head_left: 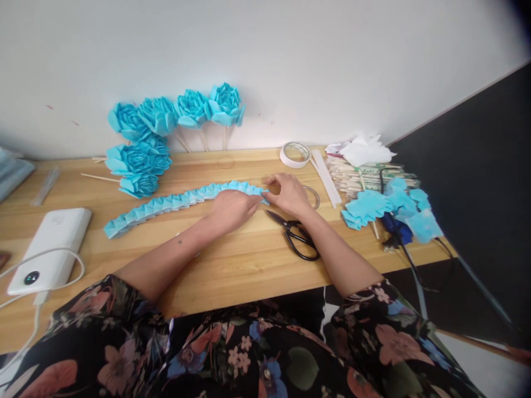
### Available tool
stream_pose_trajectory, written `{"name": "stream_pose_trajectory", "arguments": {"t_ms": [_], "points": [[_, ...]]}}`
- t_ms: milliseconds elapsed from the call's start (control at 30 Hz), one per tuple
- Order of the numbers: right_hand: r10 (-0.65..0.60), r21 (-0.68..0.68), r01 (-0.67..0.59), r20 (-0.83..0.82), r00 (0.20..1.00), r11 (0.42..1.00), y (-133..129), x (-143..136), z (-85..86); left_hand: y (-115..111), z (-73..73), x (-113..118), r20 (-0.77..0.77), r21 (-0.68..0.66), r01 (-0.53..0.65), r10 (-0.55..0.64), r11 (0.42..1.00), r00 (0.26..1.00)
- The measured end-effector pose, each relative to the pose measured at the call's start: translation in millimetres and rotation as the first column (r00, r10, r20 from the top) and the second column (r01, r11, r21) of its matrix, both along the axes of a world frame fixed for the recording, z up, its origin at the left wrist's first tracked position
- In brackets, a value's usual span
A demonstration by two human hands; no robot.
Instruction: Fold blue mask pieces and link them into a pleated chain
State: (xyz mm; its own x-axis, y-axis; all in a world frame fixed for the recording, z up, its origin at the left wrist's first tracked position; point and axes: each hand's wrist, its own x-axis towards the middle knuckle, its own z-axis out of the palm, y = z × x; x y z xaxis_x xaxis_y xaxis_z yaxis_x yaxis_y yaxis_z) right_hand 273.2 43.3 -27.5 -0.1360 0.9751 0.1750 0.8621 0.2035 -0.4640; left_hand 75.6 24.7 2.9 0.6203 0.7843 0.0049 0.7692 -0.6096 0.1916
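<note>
Just beyond the tips of the black scissors [302,244], the right end of a long pleated blue paper strip [166,203] sits between two hands, and the rest of it curves away to the left of the scissors along the wooden desk [232,271]. Left of the scissors' tips, the left hand [234,211] has its fingers closed together on the strip near that end. Beyond the scissors' blades, the right hand [290,193] touches the very end with its thumb, its fingers bent and set narrow; whether they pinch the paper I cannot tell. Farther off, to the left of the scissors, blue paper flowers [193,108] on sticks lean at the wall [315,66] or lie on the desk. A roll of white tape [286,161] stands beyond the scissors, with flat white strips [327,179] to its right. Well to the scissors' right are a bundle of wooden sticks [344,176] and crumpled blue paper pieces [365,209]; well to their left lies a white power bank [53,243] with its cable [38,318].
</note>
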Motion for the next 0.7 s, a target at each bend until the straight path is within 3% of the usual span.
{"name": "stream_pose_trajectory", "arguments": {"t_ms": [167, 267, 367, 467, 600, 700], "points": [[0.013, 0.005, -0.013, -0.002, 1.0, 1.0, -0.7, -0.1, -1.0, 0.1, 0.1, 0.7, -0.087, 0.003, 0.024, -0.024, 1.0, 0.996], [-0.001, -0.036, -0.004, -0.139, 0.99, 0.999, 3.0, 2.7, -4.2, -0.9, 2.6, 2.8, -0.108, -0.018, 0.023, -0.025, 1.0, 0.994], [-0.064, -0.036, 0.054, -0.5, 0.864, 0.998, 8.8, 11.4, 0.6, -1.6, 3.6, 5.2, -0.117, -0.036, 0.019, -0.023, 0.999, 0.993], [-0.004, 0.148, 0.155, -0.71, 0.704, 0.977, 3.5, 25.8, 25.9, -2.0, 2.9, 5.1, -0.123, -0.044, 0.023, -0.028, 0.999, 0.992], [0.052, 0.288, 0.176, -0.639, 0.768, 0.941, -40.0, 46.6, 76.9, -3.1, 4.4, -1.0, -0.04, -0.09, 0.03, -0.033, 0.995, 0.999], [-0.024, 0.229, 0.145, -0.46, 0.888, 0.963, -89.3, 55.6, 90.2, -1.9, 6.2, -6.4, 0.157, -0.149, 0.015, 0.009, 0.989, 0.988]]}}
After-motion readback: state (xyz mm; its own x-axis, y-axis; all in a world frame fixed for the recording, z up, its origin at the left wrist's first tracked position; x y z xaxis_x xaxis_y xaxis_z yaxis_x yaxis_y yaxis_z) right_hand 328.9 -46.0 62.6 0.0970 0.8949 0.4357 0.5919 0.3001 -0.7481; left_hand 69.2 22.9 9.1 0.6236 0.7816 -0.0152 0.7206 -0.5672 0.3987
